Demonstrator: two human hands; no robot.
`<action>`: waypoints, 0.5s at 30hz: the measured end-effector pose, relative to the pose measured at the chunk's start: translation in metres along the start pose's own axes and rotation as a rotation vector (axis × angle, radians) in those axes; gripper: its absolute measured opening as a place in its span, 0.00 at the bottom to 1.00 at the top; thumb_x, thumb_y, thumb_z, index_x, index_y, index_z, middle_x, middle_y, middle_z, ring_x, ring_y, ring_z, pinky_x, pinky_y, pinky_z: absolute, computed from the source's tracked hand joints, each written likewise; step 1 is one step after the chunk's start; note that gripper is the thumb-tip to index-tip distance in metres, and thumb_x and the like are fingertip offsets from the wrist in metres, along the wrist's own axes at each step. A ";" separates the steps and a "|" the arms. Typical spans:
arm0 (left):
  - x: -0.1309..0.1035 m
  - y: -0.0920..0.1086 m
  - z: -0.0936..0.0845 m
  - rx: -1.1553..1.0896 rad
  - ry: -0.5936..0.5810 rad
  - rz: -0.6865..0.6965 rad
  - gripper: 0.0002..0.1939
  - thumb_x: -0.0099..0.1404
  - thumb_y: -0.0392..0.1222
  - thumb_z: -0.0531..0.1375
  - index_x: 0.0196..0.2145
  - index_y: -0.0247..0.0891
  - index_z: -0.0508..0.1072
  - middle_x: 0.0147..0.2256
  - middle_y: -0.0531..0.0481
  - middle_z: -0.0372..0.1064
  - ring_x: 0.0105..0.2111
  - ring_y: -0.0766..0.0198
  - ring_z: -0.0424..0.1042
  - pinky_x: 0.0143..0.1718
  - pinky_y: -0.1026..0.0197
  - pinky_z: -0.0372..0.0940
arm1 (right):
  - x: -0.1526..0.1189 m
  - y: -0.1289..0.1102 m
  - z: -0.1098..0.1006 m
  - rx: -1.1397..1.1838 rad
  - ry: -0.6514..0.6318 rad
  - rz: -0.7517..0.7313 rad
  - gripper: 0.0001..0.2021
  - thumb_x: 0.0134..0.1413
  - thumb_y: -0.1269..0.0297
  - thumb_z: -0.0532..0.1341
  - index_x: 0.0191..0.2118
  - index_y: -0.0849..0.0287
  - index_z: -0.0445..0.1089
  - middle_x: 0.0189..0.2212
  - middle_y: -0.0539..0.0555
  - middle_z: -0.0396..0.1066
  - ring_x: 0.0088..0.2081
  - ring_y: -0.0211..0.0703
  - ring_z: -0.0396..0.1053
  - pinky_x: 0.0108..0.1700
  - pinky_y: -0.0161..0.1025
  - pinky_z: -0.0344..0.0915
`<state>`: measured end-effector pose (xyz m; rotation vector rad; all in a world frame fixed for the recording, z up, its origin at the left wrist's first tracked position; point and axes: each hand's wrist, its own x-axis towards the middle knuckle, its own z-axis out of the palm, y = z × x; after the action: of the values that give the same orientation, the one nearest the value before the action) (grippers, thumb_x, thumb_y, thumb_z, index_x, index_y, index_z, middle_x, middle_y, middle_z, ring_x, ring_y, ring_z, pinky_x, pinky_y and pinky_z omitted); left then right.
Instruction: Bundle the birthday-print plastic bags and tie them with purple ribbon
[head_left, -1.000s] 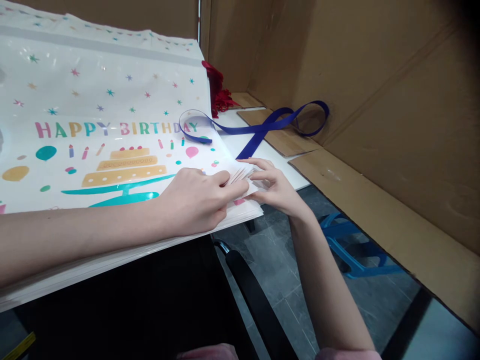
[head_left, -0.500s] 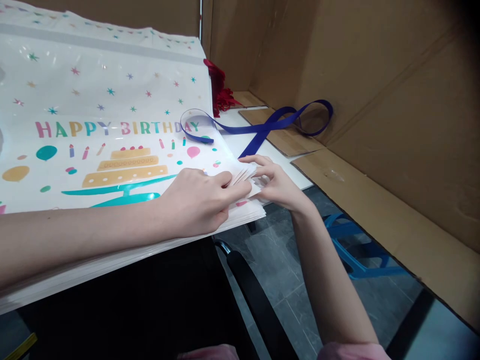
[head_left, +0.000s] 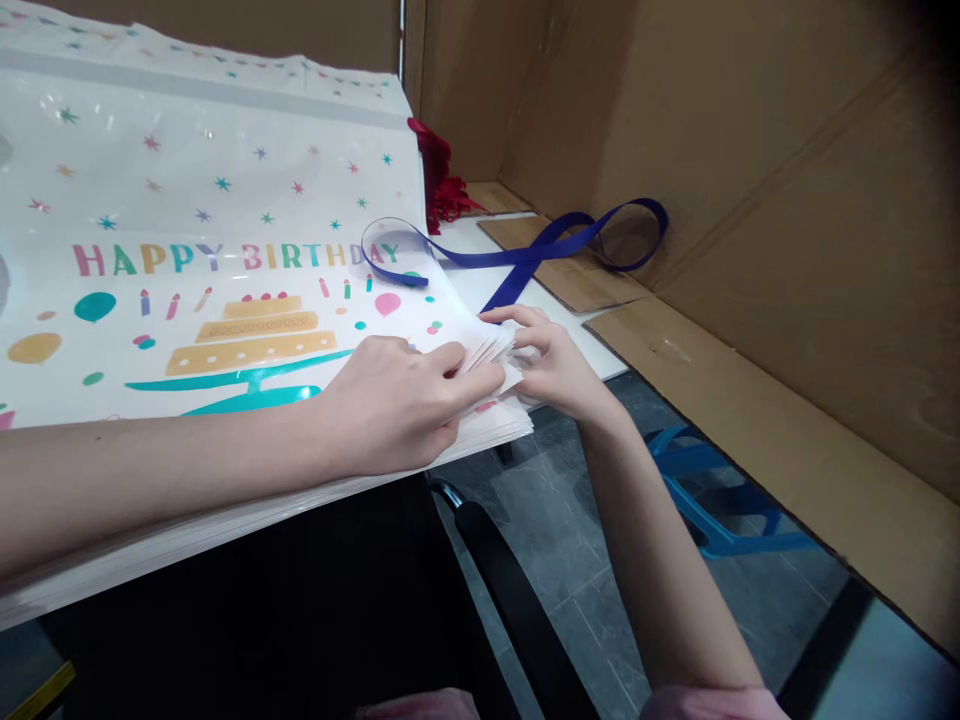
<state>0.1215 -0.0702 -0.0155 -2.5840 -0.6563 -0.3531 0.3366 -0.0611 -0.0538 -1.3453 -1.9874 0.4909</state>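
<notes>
A thick stack of white, glossy plastic sheets (head_left: 300,210) printed with "HAPPY BIRTHDAY", a cake, balloons and stars lies at the left. My left hand (head_left: 409,405) rests on its near right part, with thumb and fingers pinching a bunch of fanned, bent-up sheet corners. On the other side of those corners is my right hand (head_left: 559,365), fingers curled round their edges; its fingertips are partly hidden behind the sheets. A purple ribbon (head_left: 517,255) loops across the right edge of the stack, just beyond my hands.
Red tassels (head_left: 446,190) lie beside the stack's far right edge. Cardboard walls (head_left: 750,220) stand behind and to the right, with a cardboard edge (head_left: 750,460) running toward me. Below are a black chair armrest (head_left: 510,600) and a blue stool (head_left: 705,490) on grey tiles.
Both hands keep their grip on the sheet corners with hardly any movement. The whole view has shifted very slightly.
</notes>
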 end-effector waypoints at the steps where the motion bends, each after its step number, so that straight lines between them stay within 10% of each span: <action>1: 0.000 0.000 0.000 -0.001 -0.004 -0.003 0.15 0.58 0.44 0.52 0.44 0.45 0.60 0.31 0.55 0.63 0.22 0.77 0.61 0.24 0.72 0.43 | 0.000 -0.001 0.000 0.002 0.000 0.003 0.07 0.38 0.66 0.63 0.29 0.62 0.72 0.48 0.48 0.63 0.50 0.40 0.60 0.55 0.40 0.56; 15: 0.000 0.000 0.001 -0.032 -0.005 -0.013 0.16 0.57 0.44 0.53 0.44 0.45 0.60 0.31 0.55 0.64 0.22 0.75 0.61 0.23 0.71 0.43 | -0.030 -0.009 -0.022 0.021 0.032 -0.005 0.12 0.45 0.52 0.64 0.31 0.55 0.74 0.48 0.47 0.63 0.52 0.37 0.61 0.58 0.42 0.56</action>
<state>0.1213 -0.0701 -0.0162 -2.6132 -0.6745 -0.3645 0.3531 -0.0936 -0.0425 -1.3274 -1.9537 0.4843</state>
